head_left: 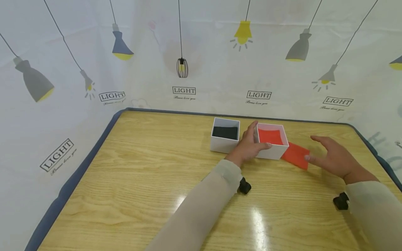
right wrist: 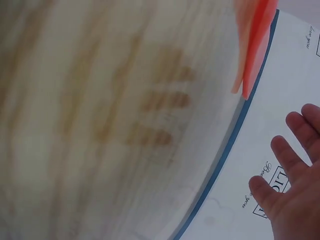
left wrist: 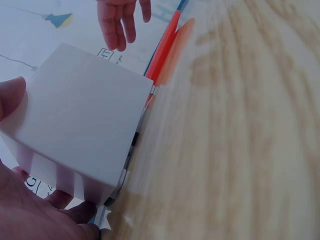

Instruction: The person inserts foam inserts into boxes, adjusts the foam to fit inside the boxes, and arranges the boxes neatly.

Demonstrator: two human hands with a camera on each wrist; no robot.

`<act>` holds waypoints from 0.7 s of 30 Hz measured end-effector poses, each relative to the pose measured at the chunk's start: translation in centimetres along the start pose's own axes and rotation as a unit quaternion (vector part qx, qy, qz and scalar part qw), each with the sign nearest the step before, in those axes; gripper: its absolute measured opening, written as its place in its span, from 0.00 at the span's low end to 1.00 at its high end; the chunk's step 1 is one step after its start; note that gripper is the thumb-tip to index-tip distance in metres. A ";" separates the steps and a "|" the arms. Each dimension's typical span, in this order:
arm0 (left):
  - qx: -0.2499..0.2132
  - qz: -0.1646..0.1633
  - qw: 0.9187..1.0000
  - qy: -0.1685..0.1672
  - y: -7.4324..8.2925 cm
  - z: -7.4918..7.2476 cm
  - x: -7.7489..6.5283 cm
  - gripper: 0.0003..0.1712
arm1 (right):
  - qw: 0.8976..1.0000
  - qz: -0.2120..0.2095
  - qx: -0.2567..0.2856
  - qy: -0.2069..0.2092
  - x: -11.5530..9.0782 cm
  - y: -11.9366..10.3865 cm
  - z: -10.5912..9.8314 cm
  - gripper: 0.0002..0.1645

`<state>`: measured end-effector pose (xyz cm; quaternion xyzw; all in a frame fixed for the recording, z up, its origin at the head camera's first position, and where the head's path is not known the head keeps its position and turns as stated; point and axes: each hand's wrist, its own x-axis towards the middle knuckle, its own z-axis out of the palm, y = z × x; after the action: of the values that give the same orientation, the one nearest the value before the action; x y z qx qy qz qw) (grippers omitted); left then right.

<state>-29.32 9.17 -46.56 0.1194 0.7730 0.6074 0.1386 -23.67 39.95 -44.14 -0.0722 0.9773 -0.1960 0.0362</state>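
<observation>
My left hand (head_left: 246, 149) grips a white square box (head_left: 272, 152) by its left side, thumb at the front and fingers behind. Red sheet-like material (head_left: 270, 137) lies inside the box. In the left wrist view the box's white wall (left wrist: 90, 110) fills the space between thumb and fingers. Just right of the box, a flat red piece (head_left: 295, 156) rests on the table. My right hand (head_left: 337, 160) hovers beside that piece, fingers spread and holding nothing; the right wrist view shows the hand (right wrist: 300, 185) apart from the red piece (right wrist: 254, 45).
A second white box (head_left: 224, 145) with black material (head_left: 225, 132) inside stands left of the gripped one. Both are near the back of the wood-grain table (head_left: 141, 167). Behind the table's blue edging hangs a white cloth (head_left: 216, 69) printed with lamps.
</observation>
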 end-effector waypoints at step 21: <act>-0.007 -0.002 1.000 0.003 -0.1 0.1 0.0 0.57 | 0.994 0.025 -0.033 -0.101 1.2 -0.3 1.1 0.71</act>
<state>-29.25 9.19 -46.66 0.1151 0.7696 0.6127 0.1379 -24.74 39.06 -45.05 -0.0684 0.9760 -0.1541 0.1376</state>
